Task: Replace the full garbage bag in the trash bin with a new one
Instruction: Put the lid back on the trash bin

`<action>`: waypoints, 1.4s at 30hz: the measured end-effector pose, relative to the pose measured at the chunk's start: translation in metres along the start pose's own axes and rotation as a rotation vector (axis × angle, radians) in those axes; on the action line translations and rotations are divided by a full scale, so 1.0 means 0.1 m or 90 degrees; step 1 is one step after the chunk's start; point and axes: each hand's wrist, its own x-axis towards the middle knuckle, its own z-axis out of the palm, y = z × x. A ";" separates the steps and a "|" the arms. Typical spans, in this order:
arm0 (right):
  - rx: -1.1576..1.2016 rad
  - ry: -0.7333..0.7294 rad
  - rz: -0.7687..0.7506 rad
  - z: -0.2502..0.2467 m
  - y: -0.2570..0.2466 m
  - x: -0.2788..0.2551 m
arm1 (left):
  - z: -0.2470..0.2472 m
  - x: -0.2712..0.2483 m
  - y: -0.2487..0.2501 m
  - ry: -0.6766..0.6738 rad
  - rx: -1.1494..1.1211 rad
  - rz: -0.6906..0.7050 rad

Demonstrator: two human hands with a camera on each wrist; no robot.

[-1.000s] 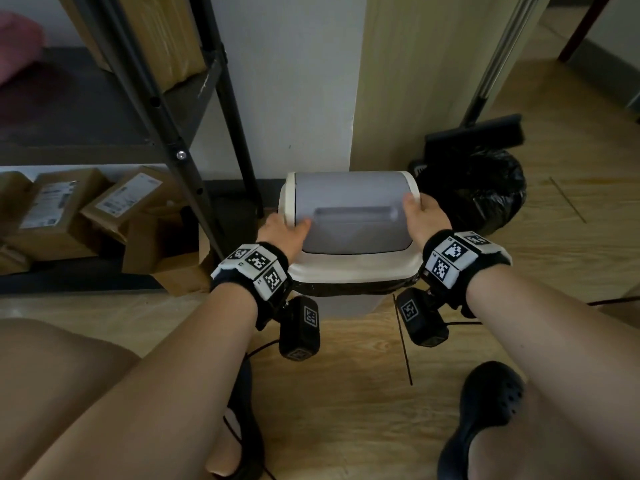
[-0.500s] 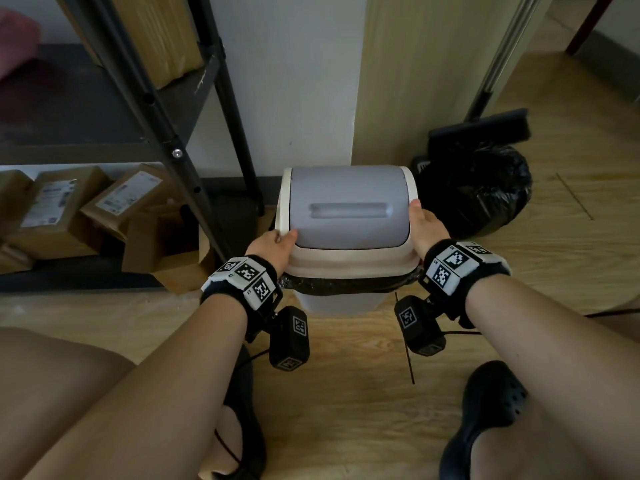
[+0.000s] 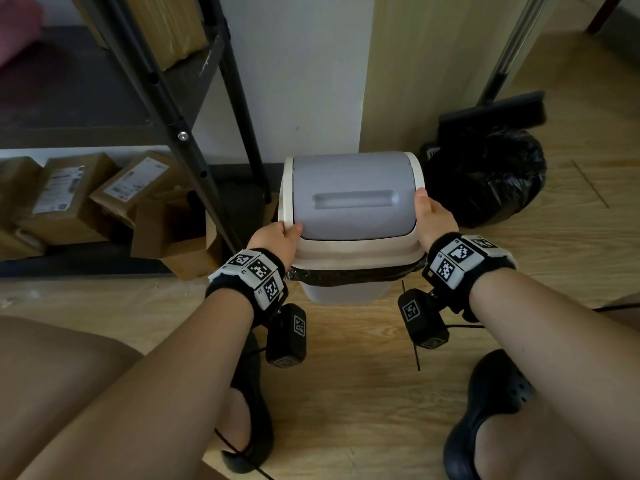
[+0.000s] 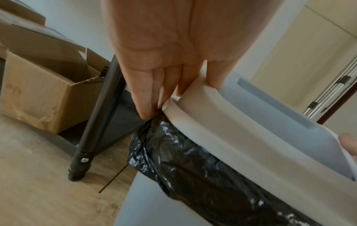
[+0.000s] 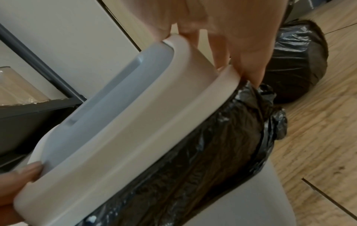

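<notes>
Trash bin (image 3: 341,292): stood on the wooden floor (image 3: 346,393) by the wall, between a black metal shelf (image 3: 180,133) and a tied black bag (image 3: 485,178).
Lid (image 3: 353,199): cream frame with grey flap, seated on the bin.
Garbage bag (image 4: 203,175): black, its edge folded out under the lid.
Left hand (image 3: 277,239): lid's left edge is gripped, fingers (image 4: 142,91) curled beneath.
Right hand (image 3: 434,218): lid's right edge is gripped likewise.
Cardboard boxes (image 3: 79,195): stored under the shelf.
</notes>
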 end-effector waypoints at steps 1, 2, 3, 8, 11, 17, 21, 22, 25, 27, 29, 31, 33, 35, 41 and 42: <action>0.000 0.001 0.001 0.00 0.00 0.00 | -0.01 -0.01 0.00 0.001 0.003 -0.004; 0.001 0.002 0.003 0.00 0.00 -0.01 | -0.01 -0.01 0.00 0.000 0.010 -0.003; 0.004 0.003 0.005 0.00 0.01 -0.01 | -0.01 -0.02 -0.01 0.000 0.019 0.000; 0.024 0.000 0.003 -0.01 0.04 -0.03 | -0.02 -0.05 -0.02 -0.009 -0.010 -0.016; 0.026 -0.002 -0.004 -0.01 0.06 -0.04 | -0.02 -0.08 -0.04 -0.012 -0.026 -0.023; 0.029 -0.015 -0.007 -0.01 0.13 -0.04 | 0.04 -0.13 -0.10 0.003 -0.046 -0.018; 0.028 0.003 0.003 0.01 0.18 -0.04 | 0.09 -0.11 -0.12 0.011 -0.022 -0.010; 0.030 0.006 0.006 0.01 0.18 -0.04 | 0.09 -0.11 -0.12 0.011 -0.016 -0.009; 0.012 0.003 -0.002 0.01 0.18 -0.01 | 0.08 -0.09 -0.11 0.008 -0.008 -0.006; 0.003 0.003 -0.009 0.00 0.20 0.02 | 0.08 -0.07 -0.12 0.009 -0.004 -0.002; 0.004 0.005 -0.010 0.01 0.21 0.04 | 0.08 -0.06 -0.12 0.011 -0.005 0.001; 0.005 0.005 -0.015 0.02 0.20 0.04 | 0.08 -0.05 -0.12 0.014 -0.010 0.010; 0.006 0.005 -0.017 0.03 0.20 0.05 | 0.08 -0.02 -0.11 0.011 -0.013 0.013; 0.001 0.002 -0.018 0.05 0.18 0.06 | 0.08 0.00 -0.09 0.006 -0.018 0.007; -0.077 0.068 -0.192 0.10 -0.09 0.11 | -0.07 0.05 0.19 0.093 0.004 0.060; -0.114 0.054 -0.224 0.09 -0.14 0.12 | -0.10 0.08 0.25 0.104 0.014 0.097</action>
